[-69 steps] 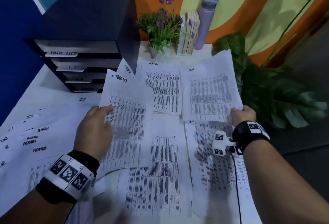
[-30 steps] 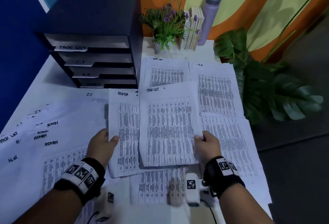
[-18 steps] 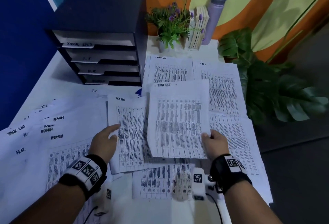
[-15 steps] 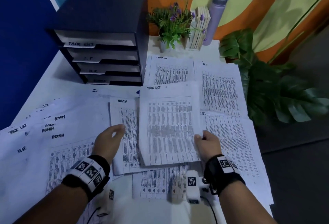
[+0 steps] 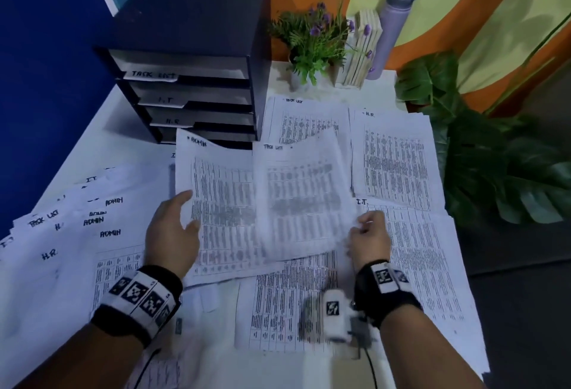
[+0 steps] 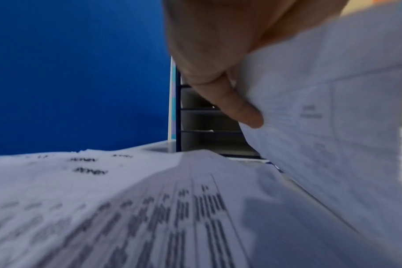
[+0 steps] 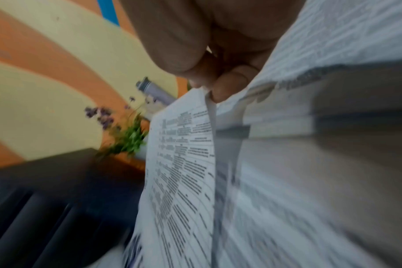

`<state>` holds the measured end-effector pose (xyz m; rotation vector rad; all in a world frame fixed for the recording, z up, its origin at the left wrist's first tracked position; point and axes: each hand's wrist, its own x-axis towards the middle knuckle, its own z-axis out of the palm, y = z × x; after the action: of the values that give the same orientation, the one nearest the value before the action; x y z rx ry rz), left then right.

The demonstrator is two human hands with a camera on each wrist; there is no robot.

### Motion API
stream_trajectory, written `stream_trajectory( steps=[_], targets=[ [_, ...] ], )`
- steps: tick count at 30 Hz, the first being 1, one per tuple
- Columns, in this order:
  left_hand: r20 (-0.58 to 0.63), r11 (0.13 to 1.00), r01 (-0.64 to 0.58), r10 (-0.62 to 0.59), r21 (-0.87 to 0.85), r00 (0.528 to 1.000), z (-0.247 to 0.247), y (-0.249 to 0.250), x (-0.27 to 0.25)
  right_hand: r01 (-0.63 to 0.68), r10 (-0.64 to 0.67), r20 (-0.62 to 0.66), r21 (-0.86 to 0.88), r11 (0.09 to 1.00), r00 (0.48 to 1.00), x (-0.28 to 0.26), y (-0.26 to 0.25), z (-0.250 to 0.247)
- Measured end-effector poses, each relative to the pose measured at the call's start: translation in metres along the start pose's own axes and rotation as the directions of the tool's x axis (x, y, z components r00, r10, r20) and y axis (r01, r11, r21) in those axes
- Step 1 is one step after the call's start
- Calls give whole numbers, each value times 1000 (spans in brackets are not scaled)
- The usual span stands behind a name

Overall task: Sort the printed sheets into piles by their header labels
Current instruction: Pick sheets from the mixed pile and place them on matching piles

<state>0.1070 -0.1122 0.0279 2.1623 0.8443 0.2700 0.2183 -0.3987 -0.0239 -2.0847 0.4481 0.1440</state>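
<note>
In the head view my left hand (image 5: 189, 214) grips the left edge of a printed sheet headed ADMIN (image 5: 222, 200), which is raised off the table. In the left wrist view the thumb (image 6: 240, 108) lies on that sheet (image 6: 333, 130). My right hand (image 5: 361, 225) pinches the lower right edge of a sheet headed TASK LIST (image 5: 302, 200), which overlaps the ADMIN sheet. In the right wrist view the fingertips (image 7: 220, 90) clamp its edge (image 7: 184, 163). Behind lie a TASK LIST pile (image 5: 306, 119), an H.R. pile (image 5: 395, 160) and an I.T. pile (image 5: 429, 265).
A black drawer organiser (image 5: 191, 48) labelled TASK LIST, I.T and H.R stands at the back left. Several mixed sheets (image 5: 71, 234) fan over the left side, and one lies in front (image 5: 287, 305). A flower pot (image 5: 312, 48), books (image 5: 363, 48) and a purple bottle (image 5: 392, 24) line the back. A leafy plant (image 5: 494, 172) borders the table's right edge.
My left hand has taken hold of the ADMIN sheet's left edge and raised it; it lay flat before. The right hand still holds the TASK LIST sheet, now shifted slightly right.
</note>
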Motion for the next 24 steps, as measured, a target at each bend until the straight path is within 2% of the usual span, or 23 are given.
stream_trajectory(
  steps=[2,5,8,10,12,14,17,21,24],
  targets=[
    [-29,997,-57,59,43,998,-10,-2,5,-15,10,-122,-43,999,992,28,0,-12],
    [-92,993,-104,108,51,990,-24,-2,9,-56,62,-158,43,997,986,60,-5,-17],
    [-152,990,-125,134,68,979,-33,0,10,-44,54,-101,99,994,993,73,-27,-4],
    [-148,990,-136,141,43,979,-37,2,9,-3,3,-2,87,996,1000,79,-41,8],
    [-102,991,-130,126,-33,987,-40,5,6,67,-63,95,-33,997,993,80,-54,18],
    [-41,987,-120,116,-104,992,-42,9,1,160,-143,109,-172,972,984,79,-61,22],
    [82,964,-132,155,-231,985,-40,18,-10,255,-230,134,-216,942,964,63,-55,19],
    [220,911,-57,159,-409,962,-24,32,-24,262,-215,184,-287,922,959,29,-24,-1],
    [296,922,-13,138,-387,945,2,35,-39,215,-175,142,-360,908,974,15,9,-30]
  ],
)
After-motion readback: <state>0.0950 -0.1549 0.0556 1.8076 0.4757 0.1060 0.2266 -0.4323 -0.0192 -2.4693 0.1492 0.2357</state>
